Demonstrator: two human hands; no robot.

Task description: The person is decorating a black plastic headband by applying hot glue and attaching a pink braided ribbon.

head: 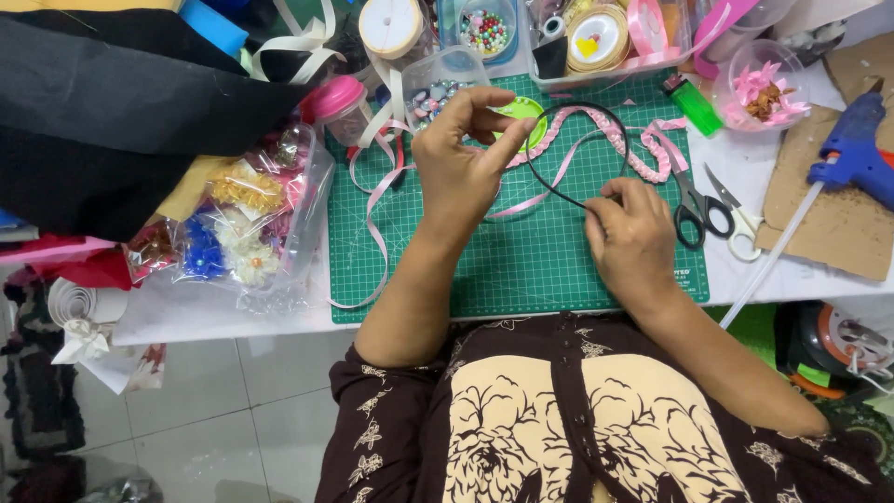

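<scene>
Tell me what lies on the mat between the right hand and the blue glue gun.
In the head view, black-handled scissors and white-handled scissors lie between the right hand and the glue gun, then brown cardboard.

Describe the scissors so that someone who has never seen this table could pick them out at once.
Start at the green cutting mat in the middle of the table. At its right edge, just beyond the right hand, lie the scissors, blades pointing away from the person. One handle loop is black, the other white.

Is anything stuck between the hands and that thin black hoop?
Nothing visible is. The left hand pinches one end of the thin black plastic headband hoop, and the right hand grips the other end directly. The pink satin ribbon only passes under the hoop.
</scene>
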